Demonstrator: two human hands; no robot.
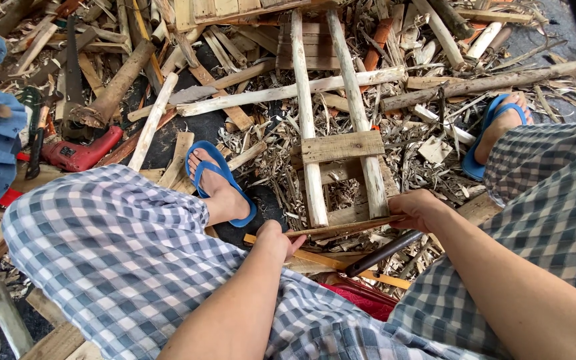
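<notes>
Two hands met on one thin wooden strip (345, 228) at lower centre: our left hand (276, 239) pinched its near end with curled fingers, our right hand (418, 208) wrapped the far end, against the small wooden frame (341, 147).

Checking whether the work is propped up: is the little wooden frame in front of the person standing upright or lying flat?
Lying flat. The wooden frame rests on the shavings, both long rails along the ground, its near end by the left hand and right hand.

Both hands, left hand (276, 238) and right hand (416, 208), grip a thin wooden strip (345, 229) over a ladder-like frame (331, 133).
</notes>
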